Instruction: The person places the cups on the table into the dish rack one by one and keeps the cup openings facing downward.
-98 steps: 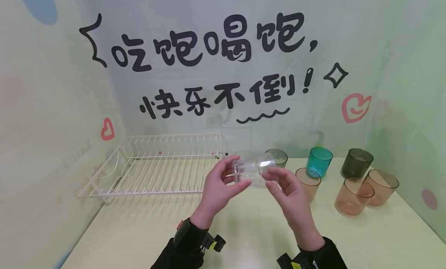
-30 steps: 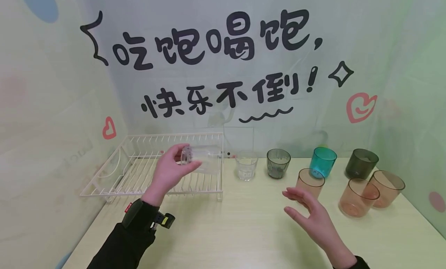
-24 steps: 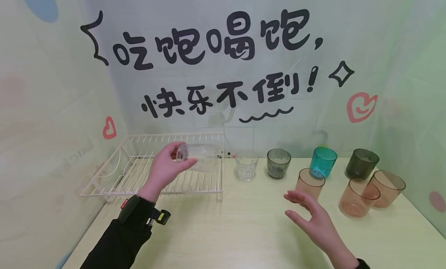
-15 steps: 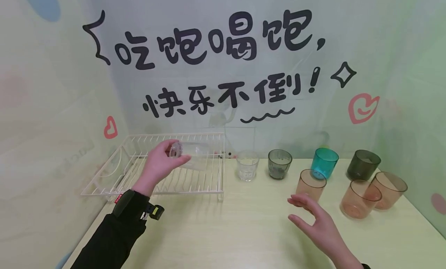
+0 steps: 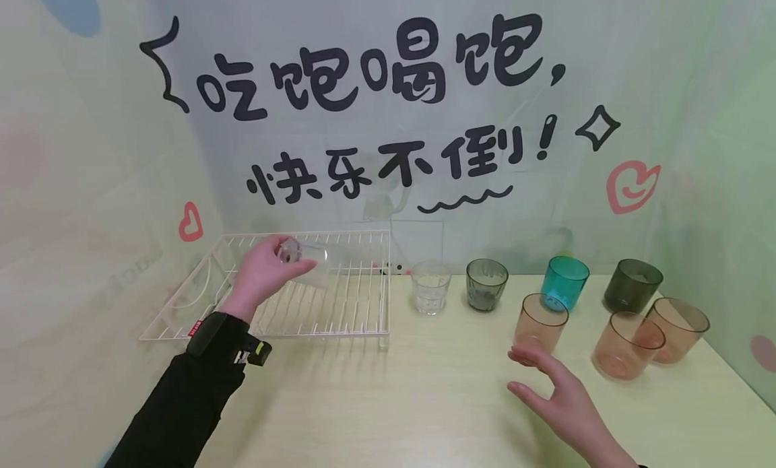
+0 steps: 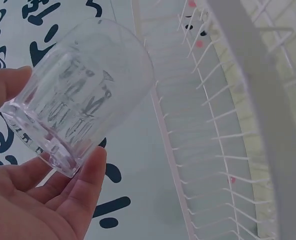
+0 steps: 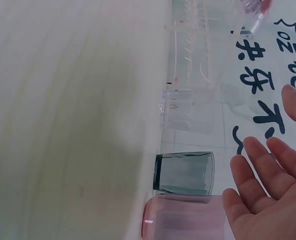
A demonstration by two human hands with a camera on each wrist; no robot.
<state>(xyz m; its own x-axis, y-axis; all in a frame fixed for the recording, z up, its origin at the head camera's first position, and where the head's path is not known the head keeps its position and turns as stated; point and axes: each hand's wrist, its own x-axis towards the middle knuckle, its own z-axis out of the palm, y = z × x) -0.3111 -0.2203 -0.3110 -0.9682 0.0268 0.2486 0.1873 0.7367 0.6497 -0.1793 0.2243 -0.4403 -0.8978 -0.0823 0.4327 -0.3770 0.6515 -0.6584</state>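
Note:
My left hand (image 5: 262, 274) grips a clear glass (image 5: 316, 264) by its thick base, above the left part of a white wire dish rack (image 5: 339, 335). The glass lies tilted sideways, its mouth toward the right. In the left wrist view the thumb and fingers pinch the base of the clear glass (image 6: 88, 95), with the rack's wires beside it. My right hand (image 5: 566, 407) hovers over the table with fingers spread and relaxed, holding nothing. Just beyond it stands a pink tumbler (image 5: 539, 326). The right wrist view shows the right hand (image 7: 270, 190) apart from the glasses.
Another clear glass (image 5: 430, 289) and a grey glass (image 5: 486, 286) stand right of the rack. Farther right are a teal glass (image 5: 565, 285), a dark grey glass (image 5: 632, 286) and two more pink tumblers, the nearer pink tumbler (image 5: 624, 350) in front. A printed cloth backs the table (image 5: 388, 407).
Both hands were on the clear glass at first; the right hand has let go and moved right. My left hand has carried the glass left over the rack.

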